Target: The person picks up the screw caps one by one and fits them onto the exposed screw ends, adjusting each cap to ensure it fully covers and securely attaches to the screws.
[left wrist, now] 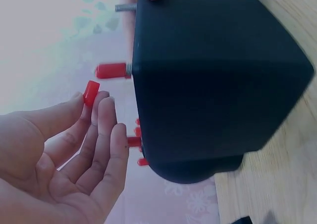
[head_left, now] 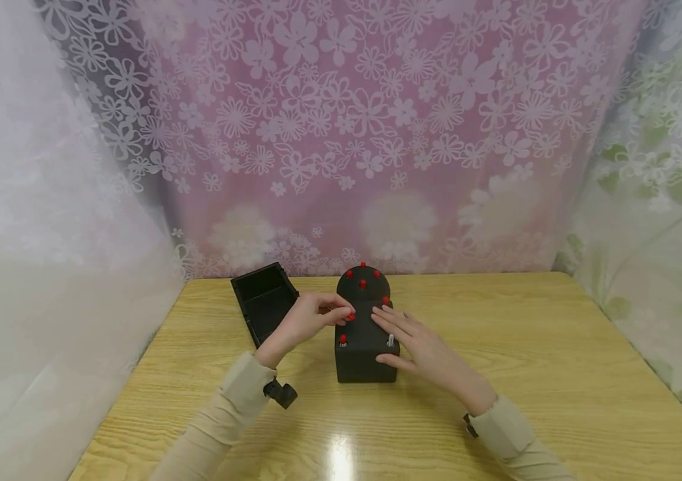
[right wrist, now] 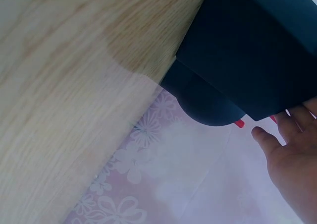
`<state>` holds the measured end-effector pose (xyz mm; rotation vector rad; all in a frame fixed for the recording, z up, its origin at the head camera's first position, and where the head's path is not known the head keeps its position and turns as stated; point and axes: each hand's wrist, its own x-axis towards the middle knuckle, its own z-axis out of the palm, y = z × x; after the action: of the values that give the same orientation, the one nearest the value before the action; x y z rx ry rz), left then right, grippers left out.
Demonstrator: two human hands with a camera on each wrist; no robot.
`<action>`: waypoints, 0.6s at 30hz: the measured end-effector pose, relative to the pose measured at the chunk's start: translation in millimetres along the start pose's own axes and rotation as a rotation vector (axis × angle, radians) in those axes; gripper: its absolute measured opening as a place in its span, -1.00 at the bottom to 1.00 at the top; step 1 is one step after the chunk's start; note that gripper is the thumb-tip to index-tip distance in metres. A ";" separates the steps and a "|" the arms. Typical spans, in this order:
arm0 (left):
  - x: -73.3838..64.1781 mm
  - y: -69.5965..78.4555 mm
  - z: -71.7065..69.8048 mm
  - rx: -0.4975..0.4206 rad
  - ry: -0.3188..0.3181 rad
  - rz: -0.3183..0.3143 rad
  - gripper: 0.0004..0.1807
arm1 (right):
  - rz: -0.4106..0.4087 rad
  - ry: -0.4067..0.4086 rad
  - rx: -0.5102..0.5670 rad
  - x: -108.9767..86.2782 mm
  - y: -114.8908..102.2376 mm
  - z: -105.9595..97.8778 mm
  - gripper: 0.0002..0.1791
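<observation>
A black block [head_left: 365,334] with a rounded far end stands on the table. Red caps sit on several of its studs, including a near-left red cap [head_left: 343,340]; the near-right threaded stud [head_left: 391,340] is bare metal. Between thumb and index finger, my left hand [head_left: 310,317] pinches a loose red cap [left wrist: 91,92], apart from the stud cap [left wrist: 111,70] beside it in the left wrist view. My right hand [head_left: 415,341] rests on the block's right side and top, its fingers fairly straight, near the bare stud.
Left of the block, a black open tray [head_left: 265,300] lies on the wooden table [head_left: 497,321], partly hidden by my left hand. A pink floral curtain [head_left: 365,167] hangs behind the table, with pale curtains at both sides.
</observation>
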<state>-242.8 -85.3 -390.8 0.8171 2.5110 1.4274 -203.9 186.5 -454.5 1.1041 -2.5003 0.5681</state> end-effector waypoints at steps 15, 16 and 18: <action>5.3 28.5 35.6 0.214 0.049 0.100 -0.82 | -0.015 0.022 0.002 -1.5 0.7 0.1 -0.13; 5.8 29.6 37.5 0.227 0.049 0.108 -0.82 | -0.011 0.022 0.005 -1.6 0.6 0.0 -0.13; 6.6 31.3 40.7 0.246 0.049 0.130 -0.82 | -0.001 0.018 0.007 -1.8 0.5 -0.3 -0.12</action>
<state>-220.9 -38.5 -385.9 1.0155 2.7550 1.2000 -203.1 188.1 -455.2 1.0982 -2.4843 0.5842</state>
